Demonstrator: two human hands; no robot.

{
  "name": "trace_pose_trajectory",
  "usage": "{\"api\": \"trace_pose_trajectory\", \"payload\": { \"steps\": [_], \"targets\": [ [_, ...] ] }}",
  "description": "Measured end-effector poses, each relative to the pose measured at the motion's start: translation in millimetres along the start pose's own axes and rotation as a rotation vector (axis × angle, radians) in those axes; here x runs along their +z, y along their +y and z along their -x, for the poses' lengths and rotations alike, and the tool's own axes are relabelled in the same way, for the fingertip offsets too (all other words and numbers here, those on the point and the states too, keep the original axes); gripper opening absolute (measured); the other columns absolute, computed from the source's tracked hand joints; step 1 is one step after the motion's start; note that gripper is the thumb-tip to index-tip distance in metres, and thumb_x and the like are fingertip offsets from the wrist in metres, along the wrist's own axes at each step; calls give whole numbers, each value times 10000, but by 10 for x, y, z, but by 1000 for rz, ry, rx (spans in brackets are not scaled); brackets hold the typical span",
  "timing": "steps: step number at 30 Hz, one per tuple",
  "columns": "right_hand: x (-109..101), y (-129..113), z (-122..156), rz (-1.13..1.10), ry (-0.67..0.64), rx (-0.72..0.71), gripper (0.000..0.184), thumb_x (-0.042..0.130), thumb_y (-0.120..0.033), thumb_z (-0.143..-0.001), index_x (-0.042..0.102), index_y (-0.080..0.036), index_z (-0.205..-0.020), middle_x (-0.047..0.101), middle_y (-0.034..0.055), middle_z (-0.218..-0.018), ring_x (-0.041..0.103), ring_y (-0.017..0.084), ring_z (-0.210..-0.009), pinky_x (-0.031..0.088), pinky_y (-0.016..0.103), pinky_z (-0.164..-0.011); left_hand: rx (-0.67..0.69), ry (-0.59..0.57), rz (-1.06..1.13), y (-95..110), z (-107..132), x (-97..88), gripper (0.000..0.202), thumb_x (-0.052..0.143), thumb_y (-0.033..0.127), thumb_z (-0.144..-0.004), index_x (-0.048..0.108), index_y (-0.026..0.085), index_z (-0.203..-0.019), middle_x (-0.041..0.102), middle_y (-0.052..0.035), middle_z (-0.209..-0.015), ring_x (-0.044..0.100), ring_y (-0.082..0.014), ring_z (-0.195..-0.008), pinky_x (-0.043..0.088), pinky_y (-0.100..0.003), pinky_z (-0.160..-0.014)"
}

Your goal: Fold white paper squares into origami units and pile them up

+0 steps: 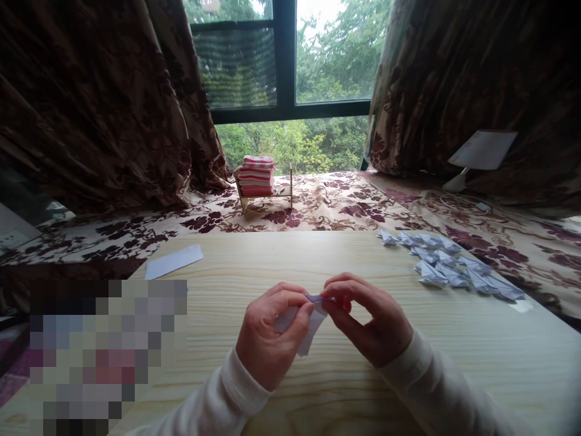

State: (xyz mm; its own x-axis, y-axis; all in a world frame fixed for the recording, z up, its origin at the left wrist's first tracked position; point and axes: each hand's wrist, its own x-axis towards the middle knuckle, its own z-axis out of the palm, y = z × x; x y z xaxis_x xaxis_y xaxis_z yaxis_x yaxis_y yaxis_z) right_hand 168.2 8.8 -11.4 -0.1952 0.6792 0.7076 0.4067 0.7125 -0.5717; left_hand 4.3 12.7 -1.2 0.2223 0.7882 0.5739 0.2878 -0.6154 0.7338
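Observation:
A partly folded piece of white paper (pixel 313 333) is held up just above the pale wooden table (pixel 218 387). My left hand (pixel 275 333) pinches its upper edge between thumb and fingers, covering part of the sheet. On the other side, my right hand (pixel 370 318) grips the paper's top right end with thumb and fingertips. A narrow folded edge shows between the two hands, and a loose flap hangs below it. At the table's far right lie several folded white paper pieces (pixel 447 260) with pointed ends, set close together in rows.
A flat white paper strip or stack (pixel 175 261) lies at the table's far left. Beyond the table, a small wooden stand (pixel 265 195) holds folded red-striped cloths (pixel 256 175) on the flowered cover. A white lamp (pixel 483 150) stands at the right. A blurred-out patch hides the lower left.

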Motion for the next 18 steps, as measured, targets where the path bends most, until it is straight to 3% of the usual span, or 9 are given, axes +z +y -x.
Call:
{"api": "trace_pose_trajectory", "payload": {
  "steps": [6,12,18],
  "targets": [
    [20,-52,10,-63,59,140,150,536,-88,-745,553,-195,-849,613,34,-793,535,114,-602,472,252,-520,54,50,-45,29,-1,-24,97,605,91,-752,664,161,-717,680,-39,-787,640,-133,-732,521,-229,-692],
    [27,-84,-8,-90,64,156,233,556,-87,-719,574,-182,-930,611,24,-777,541,103,-583,458,231,-484,179,55,-77,66,25,-25,109,615,61,-745,675,152,-751,684,-43,-823,642,-126,-759,521,-208,-703],
    [26,-85,-26,-157,10,159,118,539,-95,-747,610,-162,-815,609,51,-792,564,111,-616,446,216,-463,227,44,-90,68,38,-20,140,618,43,-742,679,158,-792,681,-43,-845,641,-131,-775,527,-218,-711]
  ]
}}
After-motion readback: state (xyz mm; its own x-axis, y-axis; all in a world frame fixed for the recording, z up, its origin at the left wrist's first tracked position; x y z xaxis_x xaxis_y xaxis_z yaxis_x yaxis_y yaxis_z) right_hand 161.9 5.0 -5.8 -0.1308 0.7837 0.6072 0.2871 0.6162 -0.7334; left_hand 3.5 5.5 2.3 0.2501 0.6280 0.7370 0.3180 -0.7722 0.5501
